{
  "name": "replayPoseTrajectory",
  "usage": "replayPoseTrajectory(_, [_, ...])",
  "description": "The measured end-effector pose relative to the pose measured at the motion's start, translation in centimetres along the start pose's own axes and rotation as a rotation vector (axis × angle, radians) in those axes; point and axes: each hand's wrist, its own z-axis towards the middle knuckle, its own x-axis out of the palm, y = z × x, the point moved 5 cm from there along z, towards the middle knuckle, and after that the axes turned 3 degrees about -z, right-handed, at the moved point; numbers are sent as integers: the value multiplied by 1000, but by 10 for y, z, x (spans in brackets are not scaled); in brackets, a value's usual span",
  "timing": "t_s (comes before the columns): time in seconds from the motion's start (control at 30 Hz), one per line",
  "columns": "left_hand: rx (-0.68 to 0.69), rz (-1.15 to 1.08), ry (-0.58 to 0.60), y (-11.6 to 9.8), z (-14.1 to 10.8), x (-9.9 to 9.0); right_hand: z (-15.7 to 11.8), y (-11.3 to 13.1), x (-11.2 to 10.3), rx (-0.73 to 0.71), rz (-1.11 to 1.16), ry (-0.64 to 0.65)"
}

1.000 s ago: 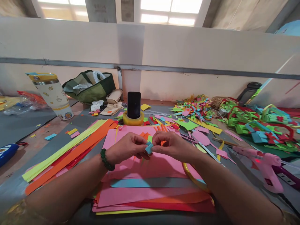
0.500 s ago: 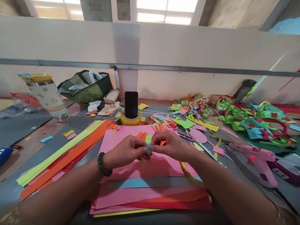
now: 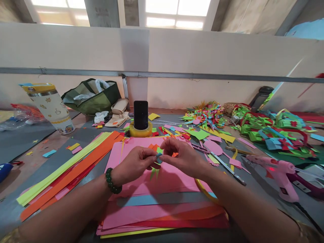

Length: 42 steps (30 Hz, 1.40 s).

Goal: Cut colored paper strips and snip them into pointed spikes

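Between the fingertips of both hands is a small piece of blue paper [image 3: 159, 157], partly covered by the fingers. My left hand [image 3: 138, 159], with a green bead bracelet at the wrist, pinches its left side. My right hand [image 3: 180, 156] pinches it from the right. Both are above a stack of pink sheets [image 3: 141, 184]. Spiky green paper [image 3: 155, 173] shows just under the left fingers, and orange paper pieces [image 3: 153, 147] lie behind them. A blue strip [image 3: 162, 199] crosses the front of the stack.
A phone [image 3: 141, 114] stands in a yellow tape roll [image 3: 140, 131] behind the stack. Paper strips [image 3: 73, 168] lie at left, near a tumbler [image 3: 52, 109]. At right are a pink glue gun [image 3: 277, 168], a craft knife [image 3: 229, 169] and paper baskets [image 3: 280, 138].
The blue paper has turned slightly between the fingertips. Both hands stay close together over the pink sheets, and the camera view has shifted a little.
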Motion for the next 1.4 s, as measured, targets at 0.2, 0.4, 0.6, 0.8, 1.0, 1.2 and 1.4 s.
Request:
replayPoseTrajectory(0.2, [51, -106, -108, -2, -1, -6, 2, -4, 1, 91, 49, -14])
replayPoseTrajectory(0.4, [75, -183, -107, -6, -3, -4, 4, -9, -1, 53, 119, -120])
replayPoseTrajectory(0.6, [87, -234, -72, -6, -2, -1, 3, -7, 1, 84, 207, -45])
replayPoseTrajectory(0.8, [85, -229, -91, -9, -3, 0, 2, -3, 0, 82, 188, -54])
replayPoseTrajectory(1.0, [32, -200, -87, -6, -2, 0, -1, -3, 0, 61, 77, -16])
replayPoseTrajectory(1.2, [57, -165, -169, -9, -2, -6, -1, -3, 7, 94, 197, 54])
replayPoseTrajectory(1.4, [-38, -322, -68, 1, -1, -3, -1, -5, 10, 46, 148, 23])
